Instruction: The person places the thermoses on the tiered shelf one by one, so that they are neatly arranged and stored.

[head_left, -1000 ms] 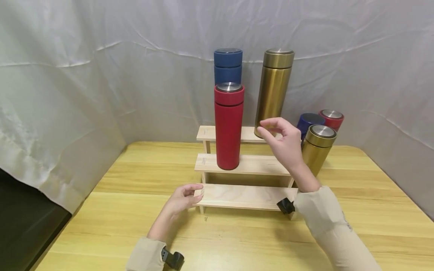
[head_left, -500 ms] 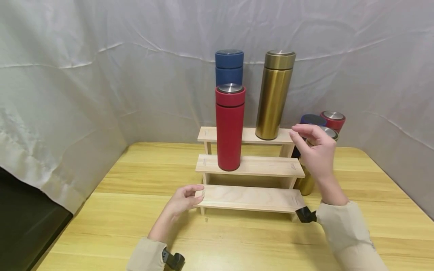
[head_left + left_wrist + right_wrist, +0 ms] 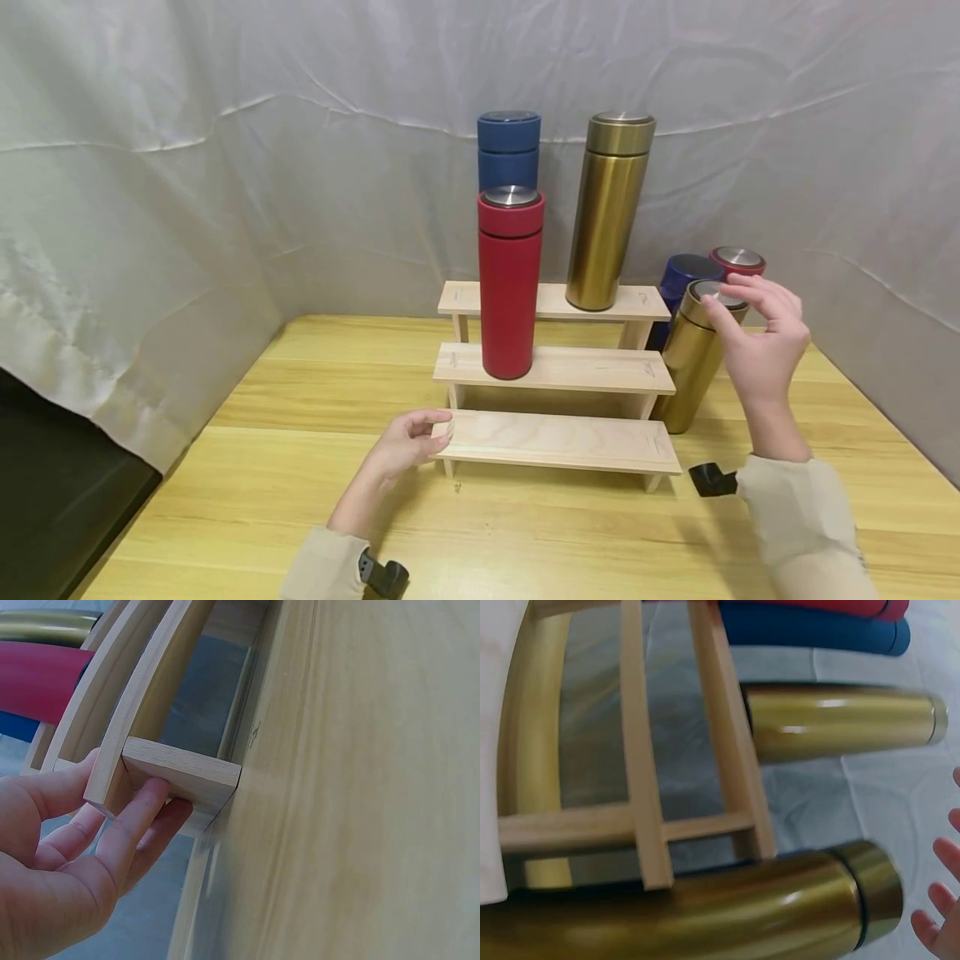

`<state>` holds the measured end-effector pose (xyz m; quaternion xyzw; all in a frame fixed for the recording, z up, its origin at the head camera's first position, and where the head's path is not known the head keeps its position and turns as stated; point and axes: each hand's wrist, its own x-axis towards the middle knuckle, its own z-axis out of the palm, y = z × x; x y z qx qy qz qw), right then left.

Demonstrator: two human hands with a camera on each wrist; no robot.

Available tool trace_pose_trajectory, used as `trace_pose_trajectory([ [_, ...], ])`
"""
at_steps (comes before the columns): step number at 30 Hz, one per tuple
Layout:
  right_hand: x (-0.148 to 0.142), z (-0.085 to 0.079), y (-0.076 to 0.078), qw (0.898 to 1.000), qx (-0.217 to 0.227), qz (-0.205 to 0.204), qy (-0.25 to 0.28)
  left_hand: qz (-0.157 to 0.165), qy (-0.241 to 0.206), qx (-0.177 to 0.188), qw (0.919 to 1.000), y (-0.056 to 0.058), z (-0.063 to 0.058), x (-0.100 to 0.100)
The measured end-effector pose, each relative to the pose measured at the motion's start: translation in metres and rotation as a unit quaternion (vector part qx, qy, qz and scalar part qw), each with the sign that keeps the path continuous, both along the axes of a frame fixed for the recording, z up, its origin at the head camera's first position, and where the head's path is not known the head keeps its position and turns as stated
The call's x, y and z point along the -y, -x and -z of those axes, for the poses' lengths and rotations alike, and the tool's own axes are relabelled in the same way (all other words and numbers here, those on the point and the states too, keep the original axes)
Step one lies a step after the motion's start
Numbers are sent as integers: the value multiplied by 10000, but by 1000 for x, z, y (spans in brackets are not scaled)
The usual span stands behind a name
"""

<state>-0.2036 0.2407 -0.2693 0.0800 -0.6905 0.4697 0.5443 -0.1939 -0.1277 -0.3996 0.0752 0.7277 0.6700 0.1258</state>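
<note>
Wooden rack (image 3: 558, 437) between both hands (image 3: 405, 443) (image 3: 768, 346)

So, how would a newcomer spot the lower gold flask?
Find the wooden stand. Past its right end, near the right hand, stands the gold flask. Behind it are a blue flask and a red flask; unlike the other gold flask, it's off the stand.

The head view looks forward and down; the wrist views (nearer) share the rack (image 3: 555, 437) from opposite ends.
</note>
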Motion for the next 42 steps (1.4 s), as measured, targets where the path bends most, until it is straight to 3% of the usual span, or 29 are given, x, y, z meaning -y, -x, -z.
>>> trace_pose_trajectory([
  [6, -14, 11, 8, 9972, 628, 269, 309, 11, 1, -18, 10000, 0, 1, 1],
  [12, -26, 25, 18, 9906, 1228, 133, 594, 7, -17, -17, 10000, 1, 2, 0],
  [27, -28, 43, 29, 9890, 1234, 69, 810, -9, 42, 2, 10000, 1, 0, 0],
  [35, -26, 48, 27, 9890, 1374, 126, 529, 2, 10, 0, 10000, 0, 0, 1],
  [42, -25, 55, 23, 9883, 1509, 205, -97, 50, -43, -21, 10000, 1, 1, 1],
])
